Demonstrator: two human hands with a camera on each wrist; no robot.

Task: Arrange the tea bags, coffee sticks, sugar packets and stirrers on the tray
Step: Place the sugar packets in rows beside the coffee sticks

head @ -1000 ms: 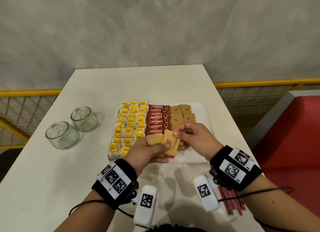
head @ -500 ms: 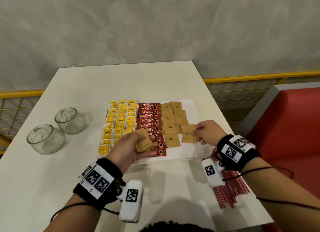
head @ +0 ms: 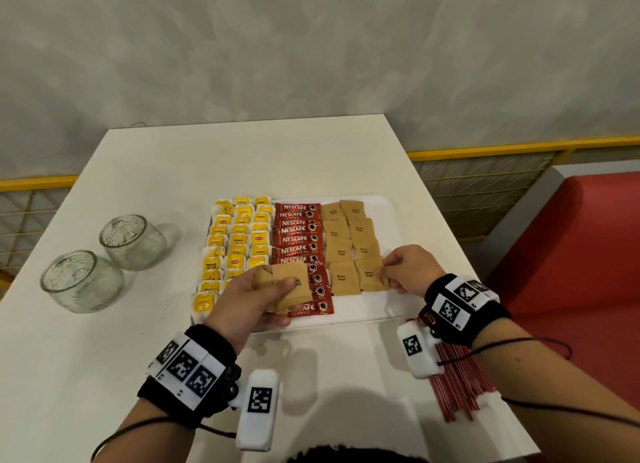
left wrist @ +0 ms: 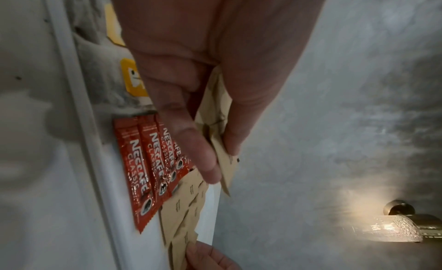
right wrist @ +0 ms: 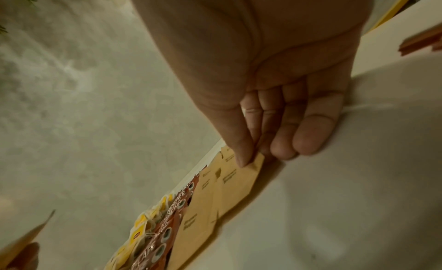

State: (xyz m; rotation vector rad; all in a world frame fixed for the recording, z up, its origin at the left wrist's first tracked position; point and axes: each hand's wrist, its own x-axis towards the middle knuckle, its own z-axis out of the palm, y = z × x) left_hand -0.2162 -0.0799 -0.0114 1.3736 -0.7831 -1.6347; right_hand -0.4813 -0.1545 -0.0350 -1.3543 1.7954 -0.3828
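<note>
A white tray [head: 388,206] holds yellow tea bags [head: 239,237] on the left, red coffee sticks [head: 298,241] in the middle and brown sugar packets [head: 341,251] in two columns on the right. My left hand [head: 256,296] grips a small stack of brown sugar packets [head: 289,282] above the tray's near edge; the stack [left wrist: 221,134] shows between thumb and fingers. My right hand [head: 398,272] pinches the right edge of a sugar packet [head: 370,275] lying at the near end of the right column; thumb and forefinger hold its corner [right wrist: 251,161]. Red stirrers [head: 460,383] lie on the table under my right wrist.
Two empty glass jars [head: 133,241] [head: 81,281] stand on the white table [head: 173,172] left of the tray. A red seat [head: 588,255] is at the right, past the table's edge. A yellow railing [head: 519,146] runs behind the table.
My right hand carried one sugar packet away from the left hand's stack, right and down onto the tray's right column. The left hand stayed over the tray's near edge with its stack.
</note>
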